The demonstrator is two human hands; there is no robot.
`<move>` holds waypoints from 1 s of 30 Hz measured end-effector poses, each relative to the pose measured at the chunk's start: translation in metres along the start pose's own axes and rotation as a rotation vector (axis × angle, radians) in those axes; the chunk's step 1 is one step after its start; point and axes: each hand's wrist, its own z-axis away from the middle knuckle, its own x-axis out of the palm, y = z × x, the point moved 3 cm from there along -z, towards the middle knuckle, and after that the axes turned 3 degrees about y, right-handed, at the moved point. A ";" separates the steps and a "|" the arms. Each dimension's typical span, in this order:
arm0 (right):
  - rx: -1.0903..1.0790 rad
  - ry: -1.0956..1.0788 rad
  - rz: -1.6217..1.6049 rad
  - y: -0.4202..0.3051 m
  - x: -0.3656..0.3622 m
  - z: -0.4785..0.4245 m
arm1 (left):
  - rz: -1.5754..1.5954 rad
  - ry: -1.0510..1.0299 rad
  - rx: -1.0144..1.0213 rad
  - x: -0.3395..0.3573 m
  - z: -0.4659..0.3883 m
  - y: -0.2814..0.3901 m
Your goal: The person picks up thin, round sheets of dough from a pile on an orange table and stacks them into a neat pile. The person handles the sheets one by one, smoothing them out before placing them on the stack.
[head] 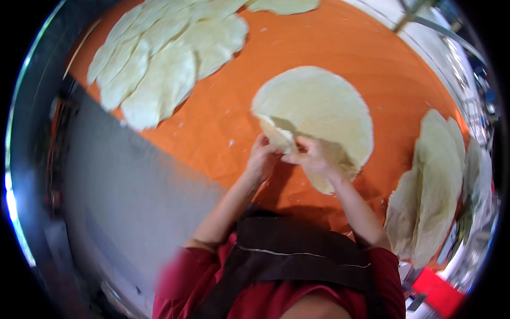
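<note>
A large round sheet of thin flatbread or dough (pixel 318 99) lies on the orange table cover (pixel 215 119) in front of me. Its near left edge is lifted and folded over between my two hands. My left hand (pixel 263 157) pinches that raised edge from the left, the fingertips partly hidden behind the fold. Close beside it, my right hand (pixel 308 154) grips the same fold with thumb and fingers. The rest of the round lies flat, with the shadow of my hand and forearm across its near part.
Several overlapping rounds (pixel 159 79) are spread at the upper left, and another round (pixel 283 4) shows at the top. Folded sheets (pixel 434 187) hang or lie near the right edge. Grey floor (pixel 139 207) lies left of the table, and a red object (pixel 438 291) is at the lower right.
</note>
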 end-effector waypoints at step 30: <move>-0.150 0.000 1.316 -0.015 0.012 0.097 | 0.374 -0.258 -0.533 0.007 0.052 -0.004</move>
